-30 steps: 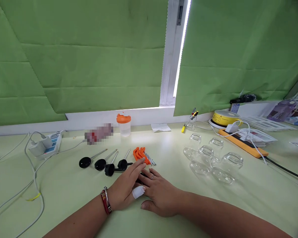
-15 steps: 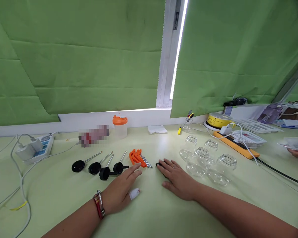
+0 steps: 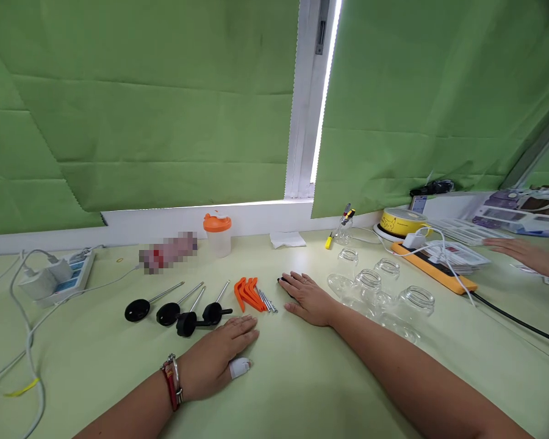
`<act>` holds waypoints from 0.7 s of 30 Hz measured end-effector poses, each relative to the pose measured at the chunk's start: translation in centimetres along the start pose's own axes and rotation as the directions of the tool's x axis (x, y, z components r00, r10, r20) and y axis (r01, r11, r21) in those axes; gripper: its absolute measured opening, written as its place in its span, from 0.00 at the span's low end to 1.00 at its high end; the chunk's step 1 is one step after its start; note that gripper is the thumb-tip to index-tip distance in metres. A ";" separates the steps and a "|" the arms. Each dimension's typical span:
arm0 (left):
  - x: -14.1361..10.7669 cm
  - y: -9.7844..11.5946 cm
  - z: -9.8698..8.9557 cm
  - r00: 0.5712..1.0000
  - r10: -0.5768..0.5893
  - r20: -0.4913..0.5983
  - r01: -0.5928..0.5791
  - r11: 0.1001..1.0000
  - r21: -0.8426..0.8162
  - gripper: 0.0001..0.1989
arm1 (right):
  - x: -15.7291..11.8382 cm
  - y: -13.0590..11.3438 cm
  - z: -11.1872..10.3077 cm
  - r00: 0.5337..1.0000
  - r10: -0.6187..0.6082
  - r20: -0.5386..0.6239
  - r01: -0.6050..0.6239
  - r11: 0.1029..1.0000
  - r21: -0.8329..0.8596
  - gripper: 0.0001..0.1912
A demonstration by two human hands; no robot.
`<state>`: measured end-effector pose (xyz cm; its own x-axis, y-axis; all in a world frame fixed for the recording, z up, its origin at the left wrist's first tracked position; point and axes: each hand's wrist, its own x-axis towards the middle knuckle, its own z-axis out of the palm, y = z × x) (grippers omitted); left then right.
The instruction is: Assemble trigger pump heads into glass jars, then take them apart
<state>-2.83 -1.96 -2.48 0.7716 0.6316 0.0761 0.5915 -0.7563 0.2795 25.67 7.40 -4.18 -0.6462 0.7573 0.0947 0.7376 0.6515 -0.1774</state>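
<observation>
My left hand point(image 3: 217, 356) lies palm down on the pale green table, fingers out, its thumb wrapped in white. Just beyond it are several black round parts with metal rods point(image 3: 168, 313). Orange curved pieces point(image 3: 249, 294) lie in front of its fingertips, beside thin metal screws point(image 3: 268, 300). My right hand point(image 3: 310, 299) rests flat with fingers extended, over a small black item point(image 3: 281, 279) that mostly hides under the fingertips. Right of that hand stand several clear glass containers point(image 3: 368, 286).
A cup with an orange lid point(image 3: 218, 235) and folded paper point(image 3: 287, 239) stand near the wall. Power strips lie left point(image 3: 75, 277) and right point(image 3: 434, 267). Screwdrivers point(image 3: 346, 214) stand in a glass. Another person's hand point(image 3: 526, 253) reaches in at the right.
My right hand has slid farther away across the table with the black item under its fingers. My left hand has drawn back slightly from the orange pieces. The other person's hand has moved farther in.
</observation>
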 end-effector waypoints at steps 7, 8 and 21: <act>0.0 -0.1 -0.1 1.000 -0.003 0.002 0.003 1.000 -0.031 0.25 | -0.2 -0.2 0.1 1.000 0.000 -0.013 0.000 1.000 -0.015 0.35; 0.0 -0.2 0.0 1.000 -0.004 0.004 0.004 1.000 -0.031 0.25 | -0.2 -0.2 0.1 1.000 0.004 -0.015 -0.005 1.000 -0.016 0.34; -0.1 -0.1 0.0 0.998 0.018 -0.054 -0.021 0.998 -0.057 0.24 | -0.2 -0.3 0.2 0.998 0.068 0.001 -0.068 0.997 -0.046 0.35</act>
<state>-3.00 -1.92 -2.54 0.7683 0.6262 0.1328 0.5610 -0.7586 0.3316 25.52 7.02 -4.29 -0.5949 0.7997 0.0814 0.7878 0.6002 -0.1385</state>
